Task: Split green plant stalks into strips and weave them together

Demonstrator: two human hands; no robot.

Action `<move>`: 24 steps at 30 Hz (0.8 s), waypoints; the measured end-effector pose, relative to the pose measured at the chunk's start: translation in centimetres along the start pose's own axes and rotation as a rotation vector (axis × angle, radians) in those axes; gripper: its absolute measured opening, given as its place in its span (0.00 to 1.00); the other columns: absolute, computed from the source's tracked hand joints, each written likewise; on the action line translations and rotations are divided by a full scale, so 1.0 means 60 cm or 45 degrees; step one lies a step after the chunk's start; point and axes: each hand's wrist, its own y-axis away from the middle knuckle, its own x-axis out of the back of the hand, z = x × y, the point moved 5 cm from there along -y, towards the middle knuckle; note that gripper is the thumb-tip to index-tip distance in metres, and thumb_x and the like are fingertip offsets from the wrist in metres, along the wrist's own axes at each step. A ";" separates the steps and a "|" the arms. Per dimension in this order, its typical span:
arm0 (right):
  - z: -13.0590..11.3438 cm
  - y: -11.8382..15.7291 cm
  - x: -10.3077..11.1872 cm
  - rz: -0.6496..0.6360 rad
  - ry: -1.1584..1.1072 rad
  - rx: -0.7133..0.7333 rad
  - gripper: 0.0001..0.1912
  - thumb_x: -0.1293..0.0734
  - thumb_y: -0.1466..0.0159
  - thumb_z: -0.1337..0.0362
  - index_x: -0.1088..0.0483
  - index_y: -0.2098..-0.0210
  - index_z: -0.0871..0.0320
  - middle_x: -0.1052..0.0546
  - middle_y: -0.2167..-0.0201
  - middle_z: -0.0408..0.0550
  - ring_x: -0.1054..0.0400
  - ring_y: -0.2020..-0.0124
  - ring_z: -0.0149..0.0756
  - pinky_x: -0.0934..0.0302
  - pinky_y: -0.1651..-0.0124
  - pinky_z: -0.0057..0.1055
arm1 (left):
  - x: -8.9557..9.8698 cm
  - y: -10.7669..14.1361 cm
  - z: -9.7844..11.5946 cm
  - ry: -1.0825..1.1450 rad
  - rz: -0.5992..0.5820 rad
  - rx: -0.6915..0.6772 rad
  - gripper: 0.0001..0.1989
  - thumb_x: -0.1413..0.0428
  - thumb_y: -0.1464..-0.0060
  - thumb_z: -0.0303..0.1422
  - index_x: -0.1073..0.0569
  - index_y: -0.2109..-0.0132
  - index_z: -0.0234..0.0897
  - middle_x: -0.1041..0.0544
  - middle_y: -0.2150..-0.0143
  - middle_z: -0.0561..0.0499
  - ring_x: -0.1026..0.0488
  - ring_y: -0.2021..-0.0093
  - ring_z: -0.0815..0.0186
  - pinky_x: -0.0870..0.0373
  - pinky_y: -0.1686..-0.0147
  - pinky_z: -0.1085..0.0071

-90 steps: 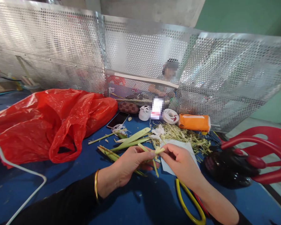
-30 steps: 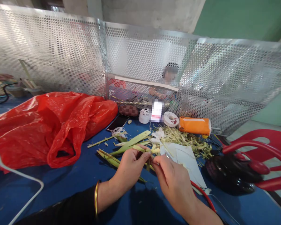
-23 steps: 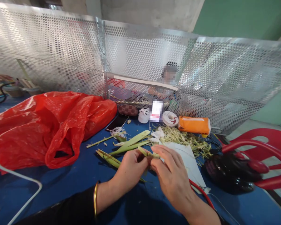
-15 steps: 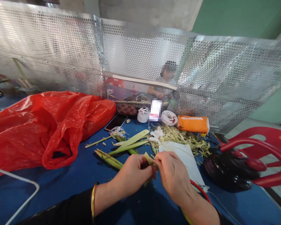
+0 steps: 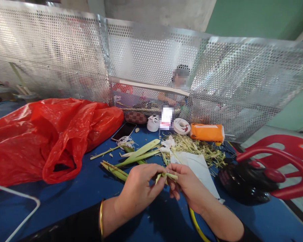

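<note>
My left hand (image 5: 141,185), with a gold bangle at the wrist, pinches one part of a pale green plant strip (image 5: 172,176). The fingertips of my right hand (image 5: 188,183) close on the same strip, right beside the left thumb. The strip looks folded or rolled between the two hands, and the fingers cover part of it. Just beyond my left hand lie long green stalks (image 5: 143,150) and cut leaf pieces (image 5: 114,171) on the blue tabletop (image 5: 91,188). Under and past my right hand is a white sheet (image 5: 199,168).
Shredded plant fibres (image 5: 199,148) are heaped behind the sheet. A red plastic bag (image 5: 40,134) spreads at left, near a dark phone (image 5: 125,131). At right stands a black kettle (image 5: 244,185) with a red handle. A tape roll (image 5: 178,126), an orange packet (image 5: 207,132) and a perforated metal screen (image 5: 146,57) line the back.
Both hands have turned, and the strip's end that stood up above my left fingers now points right. My right hand has rolled over, showing its fingers beneath the strip.
</note>
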 end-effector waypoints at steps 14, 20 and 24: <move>-0.042 0.063 -0.036 0.385 1.265 1.256 0.08 0.42 0.33 0.71 0.35 0.66 0.56 0.27 0.65 0.50 0.29 0.65 0.37 0.35 0.65 0.30 | -0.001 -0.006 -0.044 0.609 0.279 0.467 0.07 0.44 0.50 0.33 0.24 0.69 0.34 0.25 0.73 0.52 0.31 0.73 0.67 0.34 0.71 0.73; -0.050 0.065 -0.034 0.280 1.166 1.384 0.10 0.43 0.34 0.76 0.37 0.63 0.55 0.26 0.62 0.50 0.29 0.62 0.34 0.34 0.62 0.27 | -0.015 -0.005 -0.048 0.710 0.208 0.473 0.06 0.45 0.53 0.30 0.25 0.69 0.33 0.26 0.75 0.52 0.32 0.72 0.67 0.35 0.71 0.73; -0.043 0.059 -0.032 0.225 1.192 1.285 0.09 0.45 0.33 0.74 0.39 0.65 0.55 0.30 0.69 0.47 0.33 0.69 0.35 0.36 0.67 0.30 | -0.020 -0.008 -0.047 0.739 0.159 0.514 0.06 0.45 0.53 0.31 0.26 0.73 0.33 0.27 0.76 0.52 0.33 0.73 0.68 0.36 0.71 0.73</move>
